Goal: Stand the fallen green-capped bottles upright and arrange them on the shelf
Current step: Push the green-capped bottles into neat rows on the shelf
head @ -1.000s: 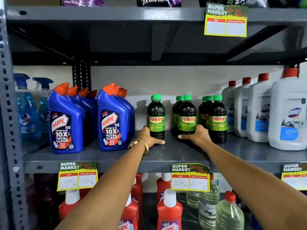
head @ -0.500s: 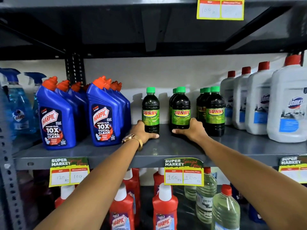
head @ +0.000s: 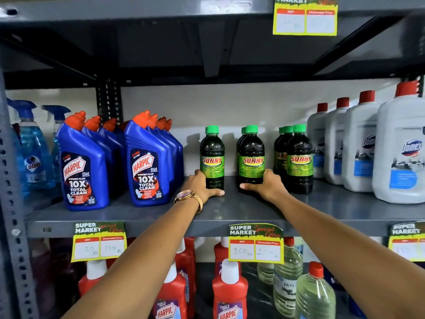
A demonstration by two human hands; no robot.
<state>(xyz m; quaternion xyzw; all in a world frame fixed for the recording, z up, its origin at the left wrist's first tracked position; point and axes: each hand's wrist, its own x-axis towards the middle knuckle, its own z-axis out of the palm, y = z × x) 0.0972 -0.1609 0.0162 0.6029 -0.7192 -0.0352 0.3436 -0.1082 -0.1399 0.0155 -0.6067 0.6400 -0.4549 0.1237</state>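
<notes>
Green-capped bottles stand upright in three short rows on the grey shelf (head: 230, 212), each dark with a green and yellow "SUNNY" label. The left hand (head: 200, 186) cups the base of the left front bottle (head: 212, 157), its fingers (head: 199, 173) curled round the bottle's left side and the thumb lying flat on the shelf in front; a gold watch (head: 187, 196) sits on that wrist. The right hand (head: 266, 186) grips the foot of the middle front bottle (head: 251, 157), fingers wrapped round its right side, thumb stretched across the front. Just right of that hand is the third row (head: 300, 160), untouched.

Left of the left hand stand blue "HARPIC" bottles (head: 147, 162) marked "POWER PLUS 10X TOTAL CLEAN", and beyond them blue "Colin" sprays (head: 32, 153). Right of the right hand are white "Domex" jugs (head: 400, 155) with red caps. A "SUPER MARKET" price tag (head: 255, 244) below the hands reads "160 Rs" and "100 Rs".

Compared with half a second ago, both hands keep the same holds, and a second green cap now shows behind the left front bottle.
</notes>
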